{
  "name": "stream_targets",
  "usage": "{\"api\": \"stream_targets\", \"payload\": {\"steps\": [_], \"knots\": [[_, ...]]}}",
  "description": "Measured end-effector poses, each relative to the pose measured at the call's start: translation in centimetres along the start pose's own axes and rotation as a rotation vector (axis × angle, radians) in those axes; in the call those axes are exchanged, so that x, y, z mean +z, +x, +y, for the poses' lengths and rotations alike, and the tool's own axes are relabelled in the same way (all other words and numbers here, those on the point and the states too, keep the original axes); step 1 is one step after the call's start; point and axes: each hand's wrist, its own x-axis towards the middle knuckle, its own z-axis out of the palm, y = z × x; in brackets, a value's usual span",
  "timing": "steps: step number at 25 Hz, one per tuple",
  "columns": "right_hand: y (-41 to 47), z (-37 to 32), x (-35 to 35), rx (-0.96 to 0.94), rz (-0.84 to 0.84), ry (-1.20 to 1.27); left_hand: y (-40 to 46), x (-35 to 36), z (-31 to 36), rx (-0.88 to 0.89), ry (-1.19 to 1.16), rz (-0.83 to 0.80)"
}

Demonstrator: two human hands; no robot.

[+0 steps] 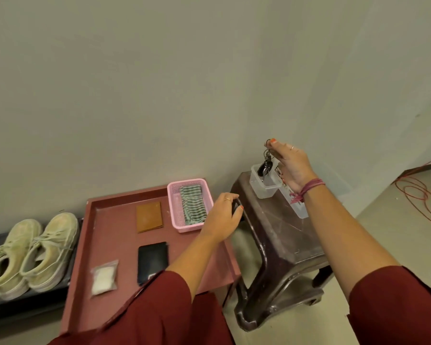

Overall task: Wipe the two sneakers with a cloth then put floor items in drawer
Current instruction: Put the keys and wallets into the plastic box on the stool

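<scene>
Two pale green sneakers (33,252) stand side by side on a dark shelf at the left. An open reddish drawer (102,277) holds a brown wallet (149,217), a black wallet (152,261), a small clear bag of white stuff (103,276) and a pink basket (176,215) with a green striped cloth (193,204) in it. My left hand (222,217) grips the near corner of a dark plastic stool (284,235). My right hand (292,165) pinches a bunch of keys (266,165) by the ring, dangling into a clear plastic tub (261,186) on the stool.
A second clear tub (295,205) with a printed card stands behind the first on the stool. Red cable (418,192) loops over the floor at the right. A plain wall rises behind everything. My maroon sleeves fill the lower frame.
</scene>
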Motion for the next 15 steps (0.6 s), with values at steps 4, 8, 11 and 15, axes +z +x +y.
{"api": "stream_targets", "payload": {"steps": [4, 8, 11, 15], "knots": [[2.0, 2.9, -2.9, -0.034, 0.05, 0.035, 4.1, 2.8, 0.8, 0.091, 0.285, -0.15], [3.7, 4.7, -4.2, -0.063, 0.126, 0.079, 7.6, 4.8, 1.4, 0.141, 0.436, -0.253], [5.1, 6.5, -4.7, -0.071, 0.113, -0.016, 9.2, 6.1, 1.0, 0.168, 0.52, -0.319], [6.6, 8.0, -5.1, -0.091, 0.108, -0.279, 10.1, 7.1, 0.0, 0.179, 0.54, -0.344]]}}
